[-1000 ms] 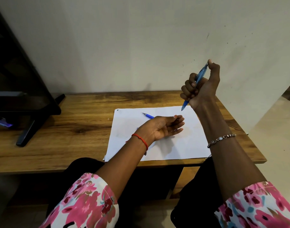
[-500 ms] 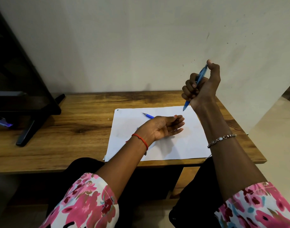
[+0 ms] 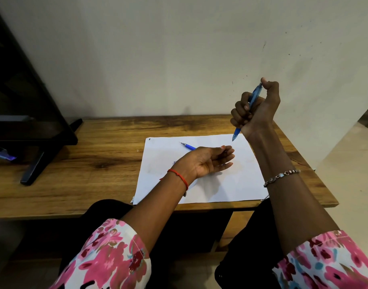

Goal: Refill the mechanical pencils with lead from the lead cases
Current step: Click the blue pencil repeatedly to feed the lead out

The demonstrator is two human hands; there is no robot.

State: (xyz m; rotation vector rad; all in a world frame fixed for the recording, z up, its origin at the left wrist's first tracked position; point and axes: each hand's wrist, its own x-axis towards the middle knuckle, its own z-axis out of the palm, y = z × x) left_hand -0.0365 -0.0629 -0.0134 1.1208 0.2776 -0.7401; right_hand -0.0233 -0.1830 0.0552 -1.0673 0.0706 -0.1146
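the right hand (image 3: 257, 110) is raised above the far right part of the counter (image 3: 95, 163), its fingers (image 3: 239, 113) clenched round a light blue mechanical pencil (image 3: 254, 94). the pencil stands tilted, tip down and toward the left, with the thumb set on its upper end, so the cap or button is covered. the middle of the barrel is hidden inside the fist; only the upper stretch and the darker blue tip below the hand show. whether any lead pokes out of the tip is too small to tell.

the left hand (image 3: 201, 162) lies palm up over a white sheet of paper (image 3: 237, 184), fingers (image 3: 224, 152) released and only loosely bent, gripping nothing that can be seen. it lies below and to the left of the pencil tip, apart from it. a second, darker blue pencil (image 3: 188, 146) lies on the paper just behind this hand; only its pointed end shows, the rest is covered by the hand. a small purplish bit (image 3: 175, 162) peeks out beside the left wrist, too little of it to name.

at the left a black stand (image 3: 39, 155) rests on the counter, cut off by the picture's edge.
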